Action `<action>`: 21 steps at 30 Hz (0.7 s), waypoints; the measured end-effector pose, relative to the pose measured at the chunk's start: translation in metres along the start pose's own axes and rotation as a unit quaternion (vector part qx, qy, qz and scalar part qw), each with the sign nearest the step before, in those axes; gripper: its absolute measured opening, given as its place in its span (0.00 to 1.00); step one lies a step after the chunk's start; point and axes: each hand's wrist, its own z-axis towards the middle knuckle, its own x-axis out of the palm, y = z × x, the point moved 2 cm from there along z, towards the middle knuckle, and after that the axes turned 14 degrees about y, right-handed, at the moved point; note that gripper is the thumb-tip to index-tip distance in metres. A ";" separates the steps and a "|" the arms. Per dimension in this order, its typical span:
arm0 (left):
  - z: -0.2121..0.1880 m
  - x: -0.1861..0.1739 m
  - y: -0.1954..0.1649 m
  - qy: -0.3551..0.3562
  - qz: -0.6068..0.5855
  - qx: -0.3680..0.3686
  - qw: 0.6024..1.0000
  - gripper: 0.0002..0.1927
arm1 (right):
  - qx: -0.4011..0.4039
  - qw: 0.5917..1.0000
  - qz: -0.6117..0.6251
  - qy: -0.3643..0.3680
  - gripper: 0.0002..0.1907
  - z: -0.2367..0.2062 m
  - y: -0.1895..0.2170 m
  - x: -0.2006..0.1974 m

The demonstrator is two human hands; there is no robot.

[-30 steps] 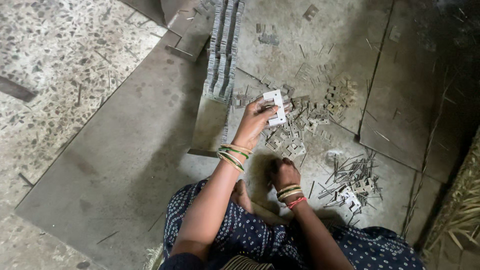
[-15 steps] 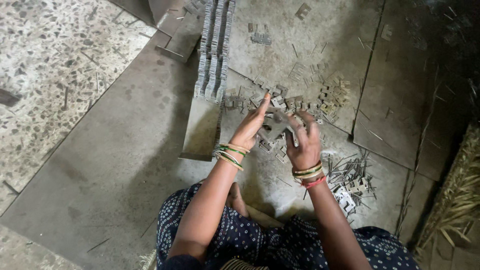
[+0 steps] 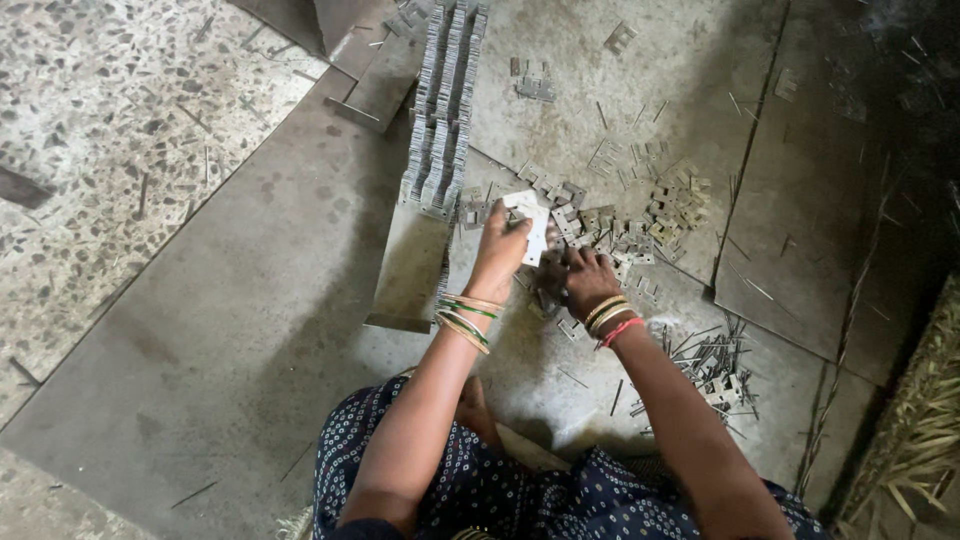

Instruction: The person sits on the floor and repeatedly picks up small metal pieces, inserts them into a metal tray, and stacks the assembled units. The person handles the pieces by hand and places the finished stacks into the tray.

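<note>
Knees in dark dotted cloth sit nearest, on the grey floor slab. Just beyond, the left hand pinches a small pale flat metal hinge plate by its lower edge, holding it clear of the slab. Beside it the right hand rests knuckles up, fingers curled down among the loose brass-coloured hinge pieces. The plate looks light, stiff and thin; its edges probably give the surest hold. Farther off, a long stacked row of grey hinges runs toward the slab's far edge.
</note>
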 end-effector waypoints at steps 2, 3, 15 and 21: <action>0.000 -0.001 -0.004 -0.010 -0.039 0.009 0.999 0.19 | 0.028 0.999 -0.041 0.013 0.09 -0.003 0.000 -0.019; -0.001 -0.002 -0.008 -0.017 -0.057 0.016 0.998 0.19 | 0.037 0.999 0.005 -0.023 0.10 -0.007 0.000 -0.031; -0.010 0.008 -0.029 -0.003 -0.066 -0.040 0.997 0.14 | 0.003 0.983 -0.012 -0.181 0.15 0.013 0.013 -0.044; -0.002 -0.006 -0.017 -0.071 -0.014 0.011 0.997 0.13 | 0.007 0.994 -0.100 0.039 0.19 0.046 0.017 -0.016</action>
